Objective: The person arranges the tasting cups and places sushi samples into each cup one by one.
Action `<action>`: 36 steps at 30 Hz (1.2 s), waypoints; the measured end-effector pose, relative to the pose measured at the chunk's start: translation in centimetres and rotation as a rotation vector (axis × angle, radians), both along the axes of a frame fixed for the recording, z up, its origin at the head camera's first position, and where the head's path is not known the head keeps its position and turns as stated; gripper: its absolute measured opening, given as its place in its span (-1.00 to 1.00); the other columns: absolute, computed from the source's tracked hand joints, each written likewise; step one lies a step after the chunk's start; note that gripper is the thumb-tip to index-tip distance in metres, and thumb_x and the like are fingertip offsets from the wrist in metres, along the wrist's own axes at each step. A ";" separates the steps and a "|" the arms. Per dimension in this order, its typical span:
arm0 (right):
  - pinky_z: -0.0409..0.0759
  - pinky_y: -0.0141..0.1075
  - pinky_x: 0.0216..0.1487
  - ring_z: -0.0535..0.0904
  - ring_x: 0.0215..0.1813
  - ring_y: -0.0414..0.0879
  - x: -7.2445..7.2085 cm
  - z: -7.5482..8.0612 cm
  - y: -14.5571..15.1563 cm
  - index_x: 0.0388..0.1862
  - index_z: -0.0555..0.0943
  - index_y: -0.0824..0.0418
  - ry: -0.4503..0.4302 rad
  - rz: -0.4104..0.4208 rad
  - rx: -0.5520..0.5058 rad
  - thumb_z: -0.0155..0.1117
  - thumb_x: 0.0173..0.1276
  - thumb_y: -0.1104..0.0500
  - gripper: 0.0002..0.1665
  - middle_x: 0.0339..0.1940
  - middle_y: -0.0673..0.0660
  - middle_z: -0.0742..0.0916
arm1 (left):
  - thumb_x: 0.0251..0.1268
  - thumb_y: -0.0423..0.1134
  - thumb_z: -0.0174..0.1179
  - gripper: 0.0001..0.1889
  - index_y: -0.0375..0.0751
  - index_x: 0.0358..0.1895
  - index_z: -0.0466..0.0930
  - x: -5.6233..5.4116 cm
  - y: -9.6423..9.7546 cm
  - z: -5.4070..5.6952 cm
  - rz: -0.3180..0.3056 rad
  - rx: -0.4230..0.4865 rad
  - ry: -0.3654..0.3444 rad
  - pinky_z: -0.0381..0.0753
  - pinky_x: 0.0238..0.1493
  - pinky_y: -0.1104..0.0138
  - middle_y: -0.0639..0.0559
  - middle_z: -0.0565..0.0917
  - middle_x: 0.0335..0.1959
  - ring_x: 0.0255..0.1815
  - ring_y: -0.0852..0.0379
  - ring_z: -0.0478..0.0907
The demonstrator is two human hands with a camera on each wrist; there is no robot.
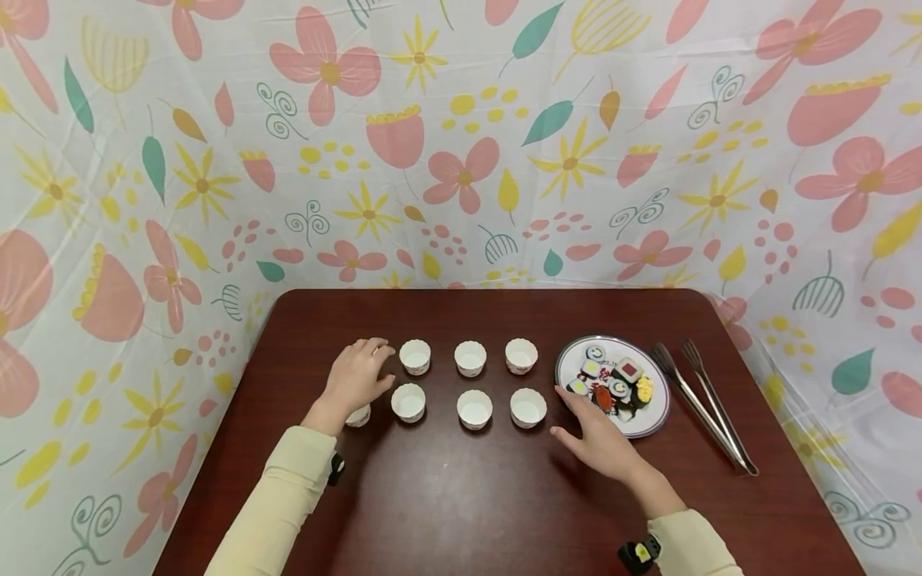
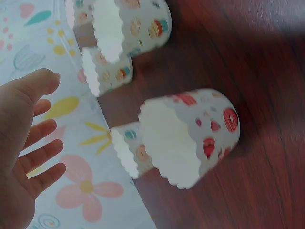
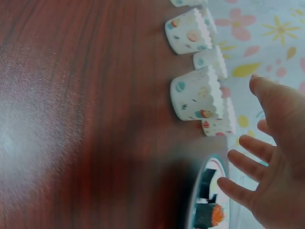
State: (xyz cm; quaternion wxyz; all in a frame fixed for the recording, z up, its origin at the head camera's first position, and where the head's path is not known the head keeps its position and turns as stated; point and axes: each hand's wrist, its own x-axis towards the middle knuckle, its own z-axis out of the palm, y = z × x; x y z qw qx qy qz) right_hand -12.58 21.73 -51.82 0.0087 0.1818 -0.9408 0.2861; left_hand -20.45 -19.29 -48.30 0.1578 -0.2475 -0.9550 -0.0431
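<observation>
White scalloped paper baking cups (image 1: 475, 411) with small printed pictures stand upright in two rows. My left hand (image 1: 356, 376) hovers at the left end of the rows, fingers loosely spread and holding nothing. Beneath it, one cup (image 1: 358, 417) is partly hidden. In the left wrist view, a cup with red prints (image 2: 214, 129) stands apart from that hand's fingers. My right hand (image 1: 596, 438), also unoccupied with fingers extended, is over the near left rim of a round plate (image 1: 651, 422). Several toy-like sushi pieces (image 1: 629, 370) lie on this plate. A cup (image 3: 195, 95) shows beside the right hand.
Metal tongs (image 1: 709, 412) lie to the right of the plate, with their gripping ends toward the back. The dark wooden table (image 1: 446, 512) has rounded back corners. A flower-printed cloth (image 1: 461, 104) hangs behind it and along both sides.
</observation>
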 end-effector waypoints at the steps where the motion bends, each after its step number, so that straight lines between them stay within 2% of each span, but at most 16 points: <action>1: 0.34 0.07 0.17 0.35 0.28 0.15 0.0 0.2 0.1 0.38 0.22 0.18 0.011 0.003 0.003 0.27 0.23 0.00 -0.20 0.27 0.23 0.44 | -0.05 -0.11 0.37 -0.58 -0.16 -0.07 0.58 -0.1 -0.2 0.0 0.009 0.006 -0.007 0.48 -0.01 0.11 -0.10 0.55 0.02 0.00 -0.07 0.50; 9: 0.38 0.08 0.11 0.40 0.21 0.15 0.4 1.5 0.7 0.31 0.31 0.20 0.086 0.022 0.017 0.32 0.17 0.04 -0.25 0.20 0.20 0.49 | 0.01 -0.05 0.33 -0.47 -0.16 0.09 0.49 -1.0 -1.7 -0.1 0.109 0.038 -0.151 0.44 0.04 0.04 -0.13 0.47 0.14 0.12 -0.13 0.42; 16: 0.38 0.06 0.10 0.43 0.18 0.14 0.6 2.8 1.2 0.28 0.35 0.20 0.149 0.047 0.014 0.37 0.12 0.10 -0.25 0.17 0.17 0.53 | 0.04 -0.02 0.31 -0.40 -0.17 0.16 0.43 -2.0 -2.5 -0.4 0.165 0.094 -0.230 0.43 0.05 0.00 -0.16 0.42 0.18 0.14 -0.17 0.39; 21: 0.36 0.04 0.12 0.42 0.20 0.15 0.6 3.3 1.5 0.31 0.31 0.24 0.163 0.060 0.015 0.39 0.10 0.14 -0.21 0.19 0.22 0.52 | 0.04 -0.02 0.31 -0.33 -0.19 0.23 0.35 -2.5 -2.7 -0.6 0.199 0.151 -0.303 0.42 0.06 -0.02 -0.19 0.38 0.20 0.15 -0.20 0.36; 26: 0.33 0.02 0.15 0.39 0.23 0.16 0.5 3.6 2.0 0.34 0.28 0.24 0.161 0.046 0.022 0.41 0.07 0.13 -0.14 0.22 0.24 0.49 | 0.02 -0.02 0.32 -0.24 -0.22 0.29 0.26 -2.9 -2.9 -1.2 0.252 0.207 -0.374 0.43 0.03 -0.05 -0.23 0.35 0.22 0.17 -0.23 0.33; 33: 0.41 -0.11 0.04 0.48 0.12 0.06 0.2 3.6 3.2 0.32 0.29 0.28 0.226 0.013 0.015 0.45 0.01 0.16 -0.11 0.17 0.22 0.54 | -0.01 -0.04 0.33 -0.15 -0.24 0.36 0.14 -3.2 -3.4 -2.8 0.337 0.276 -0.439 0.40 0.02 -0.11 -0.29 0.25 0.28 0.19 -0.29 0.28; 36: 0.32 -0.36 0.14 0.47 0.13 0.08 0.2 3.4 3.9 0.33 0.27 0.28 0.250 -0.014 -0.005 0.46 -0.02 0.20 -0.08 0.15 0.22 0.55 | -0.03 -0.05 0.34 -0.11 -0.25 0.37 0.09 -3.2 -3.6 -3.2 0.376 0.312 -0.470 0.39 0.03 -0.12 -0.30 0.22 0.30 0.21 -0.31 0.26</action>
